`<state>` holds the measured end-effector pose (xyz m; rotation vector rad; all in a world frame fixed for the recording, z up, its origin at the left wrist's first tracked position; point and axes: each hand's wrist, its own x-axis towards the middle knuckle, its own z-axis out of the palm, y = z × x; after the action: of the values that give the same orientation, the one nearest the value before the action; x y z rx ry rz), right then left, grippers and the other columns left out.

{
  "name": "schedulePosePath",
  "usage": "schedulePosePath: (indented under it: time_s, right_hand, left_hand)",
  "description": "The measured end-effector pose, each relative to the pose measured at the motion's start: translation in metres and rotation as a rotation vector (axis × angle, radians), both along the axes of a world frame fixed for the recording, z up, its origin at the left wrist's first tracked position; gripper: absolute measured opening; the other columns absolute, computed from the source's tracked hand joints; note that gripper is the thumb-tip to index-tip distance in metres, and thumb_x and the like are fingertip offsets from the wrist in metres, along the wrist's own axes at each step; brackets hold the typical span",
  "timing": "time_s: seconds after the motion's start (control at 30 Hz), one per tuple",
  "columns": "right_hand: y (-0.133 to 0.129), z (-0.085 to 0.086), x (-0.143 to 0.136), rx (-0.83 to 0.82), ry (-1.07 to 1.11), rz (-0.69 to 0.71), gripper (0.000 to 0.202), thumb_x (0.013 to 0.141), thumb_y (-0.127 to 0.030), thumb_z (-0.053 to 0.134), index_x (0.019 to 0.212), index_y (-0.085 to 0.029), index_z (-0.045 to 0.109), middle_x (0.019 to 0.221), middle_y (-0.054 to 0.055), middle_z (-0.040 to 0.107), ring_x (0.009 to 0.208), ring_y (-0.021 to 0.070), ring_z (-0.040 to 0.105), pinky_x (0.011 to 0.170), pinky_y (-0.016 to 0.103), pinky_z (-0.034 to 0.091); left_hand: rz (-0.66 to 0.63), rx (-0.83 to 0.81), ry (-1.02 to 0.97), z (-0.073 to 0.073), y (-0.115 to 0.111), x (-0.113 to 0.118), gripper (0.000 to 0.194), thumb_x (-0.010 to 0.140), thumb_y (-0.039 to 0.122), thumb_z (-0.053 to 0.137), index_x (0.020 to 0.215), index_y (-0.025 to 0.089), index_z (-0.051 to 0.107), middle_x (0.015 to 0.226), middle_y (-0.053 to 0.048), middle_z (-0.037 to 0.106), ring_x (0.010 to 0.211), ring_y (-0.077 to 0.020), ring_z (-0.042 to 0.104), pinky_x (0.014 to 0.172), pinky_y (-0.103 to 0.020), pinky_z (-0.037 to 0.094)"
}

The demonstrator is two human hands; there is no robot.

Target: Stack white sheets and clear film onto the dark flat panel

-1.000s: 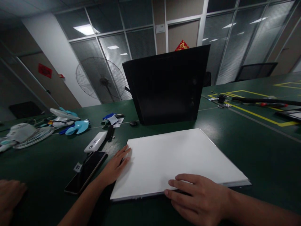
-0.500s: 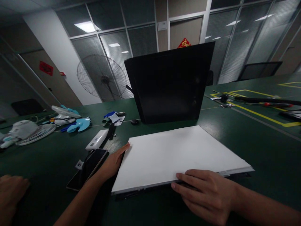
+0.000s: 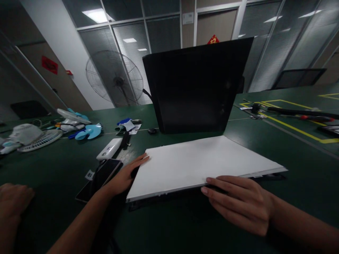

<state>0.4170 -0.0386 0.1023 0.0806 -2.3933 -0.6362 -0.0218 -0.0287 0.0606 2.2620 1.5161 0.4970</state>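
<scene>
A flat white panel, stacked on a thin dark layer at its underside, lies on the green table in front of me. My left hand holds its left edge, with fingertips lapping onto the white top near the far left corner. At the front edge, right of the middle, my right hand has its fingers closed on the rim. What the fingers touch below the rim is hidden. Behind the panel a large black sheet-like cover stands upright, leaning slightly.
Left of my left arm lie a dark phone and a white power bank. Fan parts sit farther left. Another person's hand rests at the left edge. Cables and a red-handled tool lie right, near yellow tape.
The view has shifted slightly, so the table things sit higher. My right hand has slid a little right along the front edge; my left fingertips reach slightly farther onto the panel.
</scene>
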Motion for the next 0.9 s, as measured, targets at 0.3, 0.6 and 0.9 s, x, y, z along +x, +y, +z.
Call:
schedulePosePath:
  time_s: [0.3, 0.6, 0.9]
  right_hand:
    - [0.01, -0.01, -0.001, -0.049, 0.04, -0.04, 0.022, 0.096, -0.014, 0.055, 0.107, -0.011, 0.073, 0.112, 0.012, 0.074, 0.106, 0.0252, 0.07, 0.08, 0.037, 0.062]
    - [0.012, -0.009, 0.003, -0.097, 0.107, -0.269, 0.017, 0.096, -0.011, 0.058, 0.109, -0.01, 0.069, 0.096, 0.008, 0.073, 0.095, 0.0183, 0.071, 0.078, 0.029, 0.059]
    - [-0.001, 0.037, 0.089, -0.074, 0.233, -0.568, 0.02, 0.094, -0.021, 0.069, 0.113, -0.026, 0.072, 0.108, 0.003, 0.076, 0.092, 0.0125, 0.072, 0.085, 0.021, 0.058]
  left_hand:
    - [0.052, 0.039, -0.001, -0.013, 0.009, -0.004, 0.063, 0.096, 0.037, 0.058, 0.157, 0.036, 0.042, 0.168, 0.0, 0.03, 0.152, -0.0298, 0.034, 0.125, -0.054, 0.025]
    - [0.106, 0.065, -0.023, -0.009, 0.005, 0.007, 0.065, 0.096, 0.044, 0.056, 0.157, 0.026, 0.044, 0.165, -0.004, 0.037, 0.15, -0.0312, 0.038, 0.124, -0.054, 0.028]
    - [0.143, 0.129, 0.138, -0.022, 0.011, 0.008, 0.074, 0.098, 0.056, 0.053, 0.162, 0.028, 0.031, 0.168, -0.005, 0.031, 0.149, -0.0321, 0.039, 0.121, -0.052, 0.034]
